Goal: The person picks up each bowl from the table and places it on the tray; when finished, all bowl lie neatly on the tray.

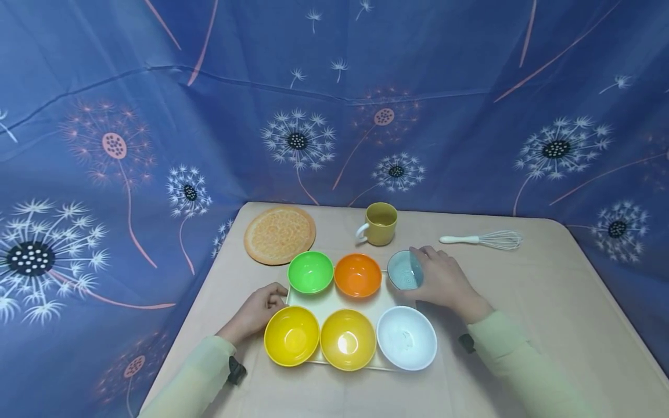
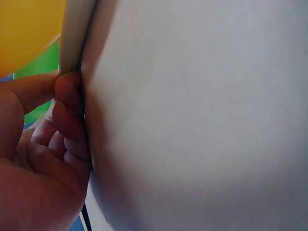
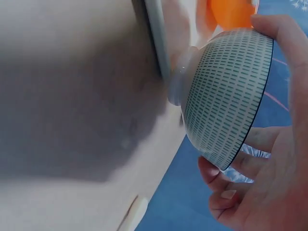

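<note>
At the right back corner of a cream tray (image 1: 385,299), my right hand (image 1: 444,277) grips a small bowl (image 1: 403,270) by its rim. The bowl is pale blue inside; in the right wrist view its outer wall (image 3: 226,91) carries rows of green dashes. Whether its foot rests on the tray I cannot tell. My left hand (image 1: 259,307) holds the tray's left edge, fingers curled at the tray rim (image 2: 77,38) in the left wrist view. Also on the tray are a green bowl (image 1: 310,272), an orange bowl (image 1: 358,276), two yellow bowls (image 1: 291,336) and a white bowl (image 1: 406,338).
Behind the tray stand a round pizza-like board (image 1: 280,235) at the left and a mustard mug (image 1: 380,224) with a white handle. A whisk (image 1: 483,240) lies at the back right. Blue dandelion-patterned cloth (image 1: 444,69) hangs behind the table (image 1: 549,302).
</note>
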